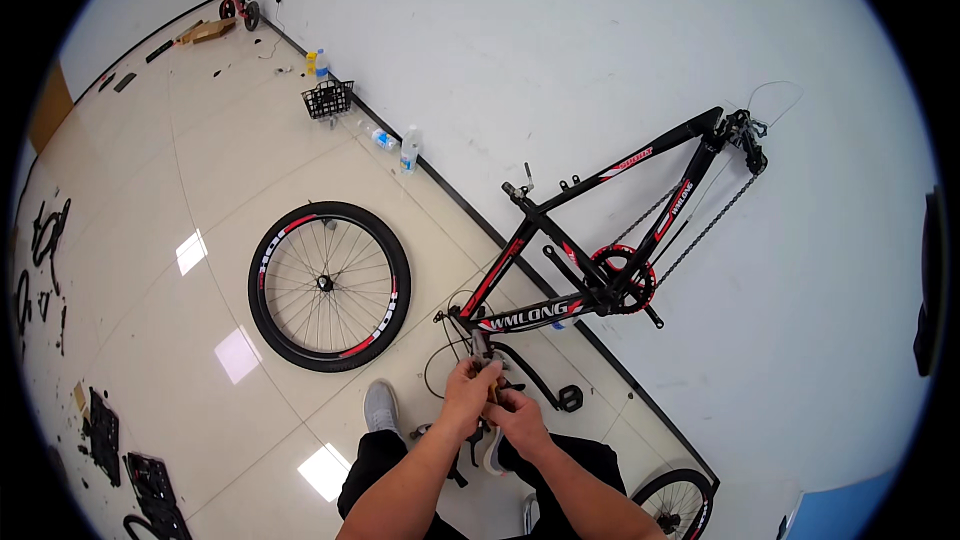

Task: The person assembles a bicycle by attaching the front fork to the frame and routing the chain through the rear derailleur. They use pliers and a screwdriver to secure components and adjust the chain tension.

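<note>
A black bicycle frame [600, 175] with red and white markings leans at an angle by the wall. Its front end points down toward my hands. My left hand [467, 395] is closed just below the head tube [480, 342], beside thin loose cables. Close against it, my right hand [520, 422] is closed too, fingers pinched together. A small orange-yellow piece [492, 395] shows between the hands; its kind is hidden by my fingers. The red chainring [625, 278] and the chain [705, 228] are on the frame. The rear derailleur [748, 140] hangs at its upper end.
A bicycle wheel [394, 290] lies flat on the tiles at left; another wheel [680, 508] is at lower right. Along the wall stand a black basket [328, 100] and plastic bottles [410, 150]. A small red bike [238, 5] and scattered black parts [103, 437] lie farther off.
</note>
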Demonstrator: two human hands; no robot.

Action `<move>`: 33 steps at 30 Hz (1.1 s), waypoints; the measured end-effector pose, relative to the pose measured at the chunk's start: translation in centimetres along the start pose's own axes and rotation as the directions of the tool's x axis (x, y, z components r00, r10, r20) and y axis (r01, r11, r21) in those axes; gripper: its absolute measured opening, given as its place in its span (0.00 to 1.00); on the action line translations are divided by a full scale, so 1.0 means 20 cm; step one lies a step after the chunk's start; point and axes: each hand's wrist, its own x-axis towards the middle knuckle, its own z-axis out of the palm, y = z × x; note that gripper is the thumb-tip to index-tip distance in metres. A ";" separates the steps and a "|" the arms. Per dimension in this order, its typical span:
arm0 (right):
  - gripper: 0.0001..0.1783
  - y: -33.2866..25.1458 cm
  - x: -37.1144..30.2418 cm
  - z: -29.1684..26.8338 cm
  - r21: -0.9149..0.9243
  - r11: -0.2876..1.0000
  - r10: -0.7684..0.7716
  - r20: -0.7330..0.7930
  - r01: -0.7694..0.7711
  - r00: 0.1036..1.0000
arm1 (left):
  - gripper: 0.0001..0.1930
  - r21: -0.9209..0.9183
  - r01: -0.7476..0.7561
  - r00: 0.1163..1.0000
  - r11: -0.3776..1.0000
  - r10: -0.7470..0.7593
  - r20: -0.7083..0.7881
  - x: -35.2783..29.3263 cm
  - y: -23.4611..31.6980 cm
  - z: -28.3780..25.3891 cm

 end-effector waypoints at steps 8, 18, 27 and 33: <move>0.07 -0.06 -0.01 -0.02 0.072 0.988 0.135 0.039 -0.137 0.990 | 0.18 0.167 -0.032 0.991 0.985 0.010 0.131 -0.02 0.01 0.05; 0.12 0.02 -0.22 -0.18 0.234 0.971 0.078 -0.121 -0.048 0.990 | 0.31 0.458 -0.117 0.918 0.881 -0.081 0.388 -0.13 0.02 0.10; 0.11 0.15 -0.31 -0.16 0.676 0.641 0.518 -0.031 -0.364 0.855 | 0.29 0.724 -0.036 0.998 0.689 0.065 -0.012 -0.27 -0.16 -0.14; 0.11 0.18 -0.23 -0.09 0.664 0.697 0.415 -0.067 -0.270 0.907 | 0.24 0.629 -0.030 0.986 0.777 0.125 -0.107 -0.59 -0.20 -0.26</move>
